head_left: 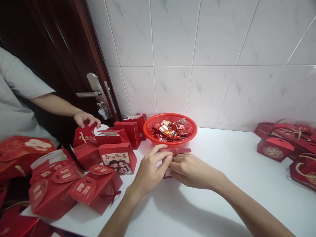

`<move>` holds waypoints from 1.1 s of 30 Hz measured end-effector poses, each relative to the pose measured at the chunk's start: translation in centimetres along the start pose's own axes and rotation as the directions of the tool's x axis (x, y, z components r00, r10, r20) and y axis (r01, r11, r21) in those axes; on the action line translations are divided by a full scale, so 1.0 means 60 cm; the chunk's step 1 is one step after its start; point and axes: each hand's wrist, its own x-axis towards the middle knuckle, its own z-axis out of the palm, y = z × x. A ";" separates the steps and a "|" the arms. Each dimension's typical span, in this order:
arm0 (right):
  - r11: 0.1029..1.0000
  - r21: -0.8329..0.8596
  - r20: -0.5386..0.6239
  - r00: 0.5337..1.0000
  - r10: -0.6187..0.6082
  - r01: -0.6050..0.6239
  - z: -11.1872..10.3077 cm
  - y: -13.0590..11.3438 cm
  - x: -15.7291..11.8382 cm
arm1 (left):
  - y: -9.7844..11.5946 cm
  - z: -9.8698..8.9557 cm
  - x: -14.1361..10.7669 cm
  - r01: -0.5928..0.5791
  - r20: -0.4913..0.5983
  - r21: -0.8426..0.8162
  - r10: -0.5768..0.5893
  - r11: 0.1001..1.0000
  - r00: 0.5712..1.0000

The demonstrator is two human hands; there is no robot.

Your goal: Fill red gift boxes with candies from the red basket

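A small red candy box [182, 150] stands on the white table, just in front of a red plastic basket [147, 133]. Most of the box is hidden behind my fingers; only its raised top flap and a bit of its lower front show. My left hand [151, 167] grips it from the left, thumb and fingers bent at its upper part. From the right, my right hand [189, 169] has its fingers curled on the same box, touching the left fingertips. Wrapped candies [170, 131] lie heaped in the basket.
At the left stand several red gift boxes [117, 159], some with their tops up. A co-worker's hand [85, 118] rests on one of them near the door handle [87, 94]. More red boxes [275, 148] sit at the right. A tiled wall [212, 95] bounds the table [222, 148].
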 end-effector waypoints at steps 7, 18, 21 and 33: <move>0.993 0.087 -0.073 0.995 -0.071 0.077 0.006 0.009 -0.007 | -0.011 -0.005 0.003 -0.139 0.000 -0.083 0.139 0.987 0.990; 0.951 -0.027 -0.345 0.890 -0.299 0.309 0.029 0.012 0.025 | -0.042 0.002 -0.010 0.023 -0.098 -0.156 -0.039 0.988 0.994; 0.944 0.165 -0.497 0.851 -0.170 0.285 -0.008 0.048 0.029 | -0.040 0.003 -0.015 0.077 -0.051 -0.209 -0.089 0.975 0.995; 0.543 0.194 0.009 0.555 0.832 -0.817 -0.002 0.346 0.187 | -0.032 0.023 -0.024 0.142 -0.043 -0.312 -0.163 0.940 0.986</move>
